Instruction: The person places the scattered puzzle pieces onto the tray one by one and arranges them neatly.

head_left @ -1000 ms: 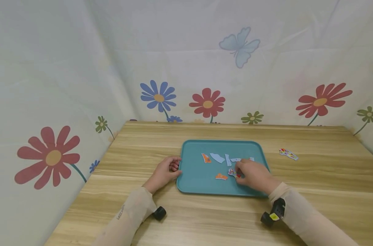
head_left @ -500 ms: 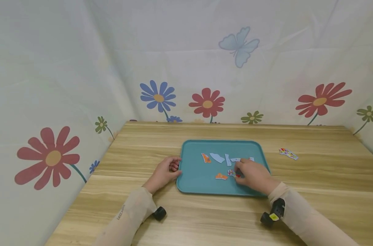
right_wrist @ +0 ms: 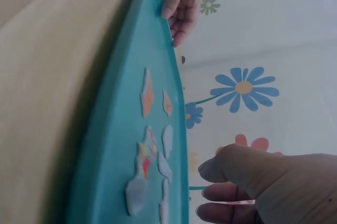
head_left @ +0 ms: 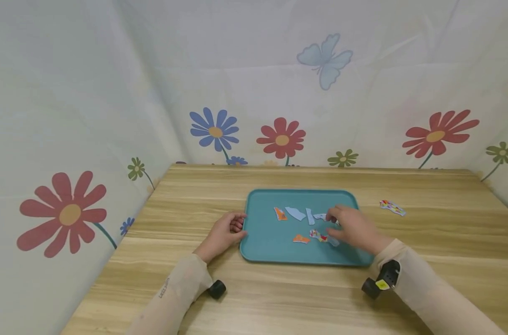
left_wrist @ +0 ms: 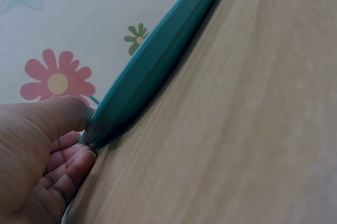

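Observation:
The teal tray [head_left: 270, 251] lies on the table with several torn-looking paper or card pieces on it. My left hand [head_left: 225, 235] pinches its left rim between thumb and curled fingers, as the left wrist view shows. Over the tray's right part hovers my right hand [head_left: 356, 229], thumb and fingers apart, holding nothing. Just below its fingertips lies a multicoloured piece [head_left: 317, 235], touching a pale piece [head_left: 332, 241]. Two orange pieces, one upper left [head_left: 280, 214] and one lower [head_left: 301, 239], lie farther left. White pieces [head_left: 295, 213] form a row near the back; my right hand partly hides that row's right end.
Outside the tray, a colourful piece [head_left: 392, 207] rests on the wooden table [head_left: 279, 298] to the right. A flower-printed cloth [head_left: 254, 70] stands behind the table and along its left side.
My right hand has let go of the multicoloured and pale pieces and moved slightly right and up, its fingers spreading. The left hand stays on the tray rim.

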Action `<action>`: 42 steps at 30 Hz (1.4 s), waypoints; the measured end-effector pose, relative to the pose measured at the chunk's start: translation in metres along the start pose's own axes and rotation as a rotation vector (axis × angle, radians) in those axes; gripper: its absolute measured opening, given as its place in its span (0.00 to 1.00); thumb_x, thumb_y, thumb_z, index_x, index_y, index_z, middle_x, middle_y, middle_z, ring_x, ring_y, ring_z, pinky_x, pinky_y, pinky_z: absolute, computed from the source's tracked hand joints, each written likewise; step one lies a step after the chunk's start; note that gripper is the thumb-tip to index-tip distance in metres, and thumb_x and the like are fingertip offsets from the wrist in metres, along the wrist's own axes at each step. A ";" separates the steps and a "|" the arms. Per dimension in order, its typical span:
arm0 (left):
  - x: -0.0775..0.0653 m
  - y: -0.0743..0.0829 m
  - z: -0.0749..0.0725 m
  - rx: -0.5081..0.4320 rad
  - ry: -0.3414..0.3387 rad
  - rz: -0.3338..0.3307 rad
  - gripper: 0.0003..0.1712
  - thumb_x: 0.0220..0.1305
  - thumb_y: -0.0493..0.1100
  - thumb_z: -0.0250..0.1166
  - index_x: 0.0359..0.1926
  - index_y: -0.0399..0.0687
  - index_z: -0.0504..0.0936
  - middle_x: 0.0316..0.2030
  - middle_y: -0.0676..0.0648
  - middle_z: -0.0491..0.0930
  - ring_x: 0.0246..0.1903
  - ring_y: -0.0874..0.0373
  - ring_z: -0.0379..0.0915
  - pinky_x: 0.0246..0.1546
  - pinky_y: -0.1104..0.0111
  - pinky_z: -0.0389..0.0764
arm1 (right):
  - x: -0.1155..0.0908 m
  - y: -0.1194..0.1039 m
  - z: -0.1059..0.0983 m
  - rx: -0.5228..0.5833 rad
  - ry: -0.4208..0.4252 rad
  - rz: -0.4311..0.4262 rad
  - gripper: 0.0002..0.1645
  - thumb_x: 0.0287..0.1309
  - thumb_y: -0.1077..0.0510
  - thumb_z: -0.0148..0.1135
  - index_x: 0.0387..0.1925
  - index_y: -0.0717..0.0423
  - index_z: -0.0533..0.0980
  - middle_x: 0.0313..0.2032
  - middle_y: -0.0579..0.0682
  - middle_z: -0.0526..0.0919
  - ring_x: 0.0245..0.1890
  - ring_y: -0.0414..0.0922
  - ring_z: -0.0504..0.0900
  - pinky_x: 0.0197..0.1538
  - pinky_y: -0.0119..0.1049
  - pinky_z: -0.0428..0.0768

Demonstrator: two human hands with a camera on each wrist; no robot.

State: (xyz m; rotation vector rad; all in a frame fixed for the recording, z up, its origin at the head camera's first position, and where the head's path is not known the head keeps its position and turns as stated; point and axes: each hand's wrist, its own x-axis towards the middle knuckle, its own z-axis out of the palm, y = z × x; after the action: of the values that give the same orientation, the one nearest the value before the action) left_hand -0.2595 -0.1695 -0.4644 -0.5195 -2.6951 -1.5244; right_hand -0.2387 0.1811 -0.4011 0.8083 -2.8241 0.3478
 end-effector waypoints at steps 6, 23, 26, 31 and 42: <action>0.001 -0.001 -0.002 0.005 -0.004 0.002 0.26 0.57 0.30 0.67 0.58 0.32 0.73 0.44 0.40 0.75 0.39 0.58 0.73 0.39 0.75 0.77 | 0.002 0.009 -0.014 -0.024 0.011 0.000 0.11 0.50 0.58 0.69 0.35 0.58 0.79 0.32 0.50 0.80 0.33 0.44 0.78 0.36 0.40 0.80; 0.002 0.000 -0.003 0.006 0.006 0.005 0.26 0.56 0.29 0.67 0.57 0.31 0.73 0.43 0.40 0.75 0.38 0.59 0.72 0.39 0.77 0.77 | 0.002 0.040 -0.042 -0.115 -0.031 0.104 0.18 0.53 0.55 0.69 0.42 0.62 0.78 0.38 0.57 0.81 0.33 0.47 0.79 0.35 0.44 0.82; 0.001 0.001 -0.002 0.003 0.006 0.009 0.26 0.56 0.29 0.67 0.57 0.31 0.73 0.43 0.39 0.75 0.38 0.58 0.72 0.39 0.77 0.77 | 0.001 0.047 -0.044 -0.118 -0.023 0.116 0.19 0.53 0.55 0.68 0.42 0.63 0.77 0.38 0.58 0.81 0.32 0.48 0.79 0.34 0.44 0.82; 0.001 -0.001 -0.001 -0.005 0.006 0.016 0.26 0.56 0.30 0.67 0.57 0.32 0.73 0.42 0.39 0.76 0.38 0.58 0.72 0.39 0.76 0.77 | -0.001 0.057 -0.045 -0.132 -0.026 0.138 0.20 0.54 0.54 0.67 0.45 0.64 0.77 0.40 0.61 0.80 0.36 0.53 0.81 0.38 0.50 0.83; 0.001 -0.004 0.000 -0.001 0.010 0.021 0.26 0.56 0.31 0.68 0.56 0.32 0.74 0.42 0.39 0.76 0.38 0.58 0.73 0.39 0.74 0.78 | -0.005 0.079 -0.044 -0.143 -0.047 0.195 0.24 0.54 0.54 0.68 0.47 0.65 0.76 0.44 0.64 0.79 0.39 0.56 0.80 0.44 0.54 0.82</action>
State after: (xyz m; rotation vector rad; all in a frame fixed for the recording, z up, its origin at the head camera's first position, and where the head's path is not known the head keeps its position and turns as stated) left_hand -0.2619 -0.1709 -0.4674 -0.5361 -2.6729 -1.5189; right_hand -0.2721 0.2612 -0.3736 0.5205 -2.9383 0.1525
